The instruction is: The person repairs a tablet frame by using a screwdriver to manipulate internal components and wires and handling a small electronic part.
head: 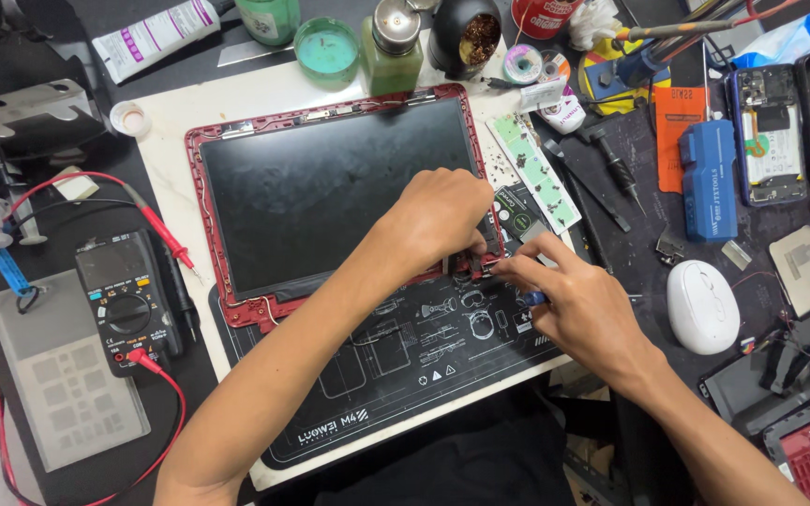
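Nearest the camera, both forearms run up from the bottom edge and converge on one spot. Under them lies a black work mat (396, 375) printed with white tool outlines, its near edge close to the person.

The right hand (578, 300) comes in from the near right, its fingers pinched together around a small blue-handled tool (533, 298), probably a screwdriver; the tool's tip points left, toward the lower right corner of the red laptop lid (236, 309). The left hand (442, 220) crosses in from the near left and rests curled on that same corner, fingertips bent down over the frame edge. Whether it grips something tiny there or merely presses the bezel cannot be told, since the fingers hide the contact.

So the working spot sits between the two hands: just left of the right hand's fingertips and directly beneath the left hand's knuckles. Both hands are about equally close to it. The lid's long axis runs left to right, with its dark screen panel (330, 187) facing up and stretching away to the far left of the hands.

Just beyond the hands, to the right, a pale green strip (533, 171) holds small dark screws. Left of the lid lies a multimeter (128, 300) with red leads, and at the right a white mouse (702, 306).
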